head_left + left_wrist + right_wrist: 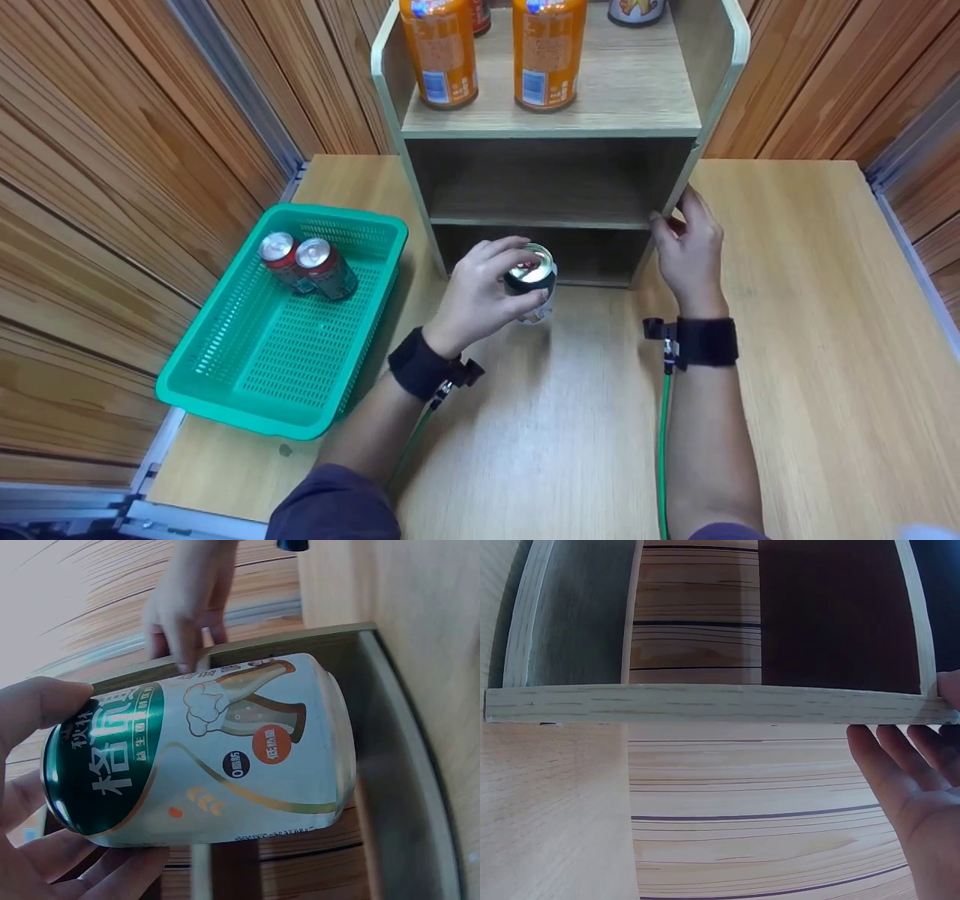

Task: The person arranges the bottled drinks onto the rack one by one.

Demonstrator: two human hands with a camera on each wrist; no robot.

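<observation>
My left hand (487,289) grips a white and green drink can (531,281) from its top end, just in front of the lowest opening of the wooden shelf unit (547,124). The left wrist view shows the can (202,757) lying sideways in my fingers (37,709), with Chinese lettering and a bottle picture on it. My right hand (686,244) rests with straight fingers against the shelf's right side panel (720,705); its palm and fingers (907,765) show in the right wrist view.
A green plastic basket (247,367) at the left holds two red cans (307,264). Two orange cans (491,52) stand on the shelf's upper board. Wood-panelled walls close in the light wooden table (810,337) on both sides.
</observation>
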